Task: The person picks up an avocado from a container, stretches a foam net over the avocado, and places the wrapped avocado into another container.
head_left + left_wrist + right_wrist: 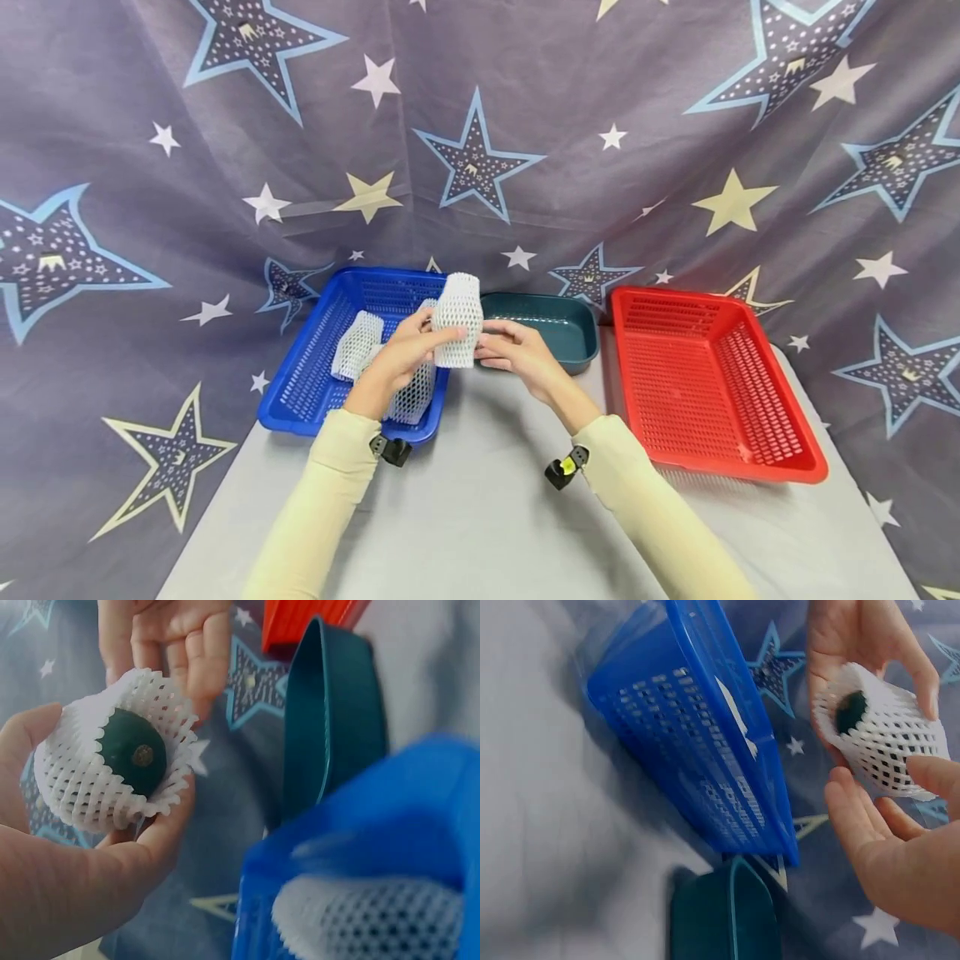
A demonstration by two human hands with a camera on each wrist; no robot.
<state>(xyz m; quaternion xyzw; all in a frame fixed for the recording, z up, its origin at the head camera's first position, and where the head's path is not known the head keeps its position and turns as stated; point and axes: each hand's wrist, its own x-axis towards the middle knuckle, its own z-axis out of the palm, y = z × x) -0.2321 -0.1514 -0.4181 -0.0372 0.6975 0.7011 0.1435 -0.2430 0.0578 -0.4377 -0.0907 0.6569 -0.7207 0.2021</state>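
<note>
My left hand (406, 347) grips a dark green fruit (132, 750), which looks like an avocado, inside a white foam net sleeve (458, 319). In the left wrist view, its brown stem scar shows through the sleeve's open end. Fingers and thumb of that hand curl round the net. My right hand (526, 360) is close on the other side, its fingers extended and loosely bent beside the sleeve; whether they touch it I cannot tell. Below the left forearm, the blue basket (292, 414) holds several more white net-wrapped pieces (357, 346).
A dark green plastic bin (576, 333) stands behind the right hand. To the right, a red slotted basket (675, 379) sits on the grey table (487, 517). A star-patterned cloth (555, 192) hangs close behind the containers.
</note>
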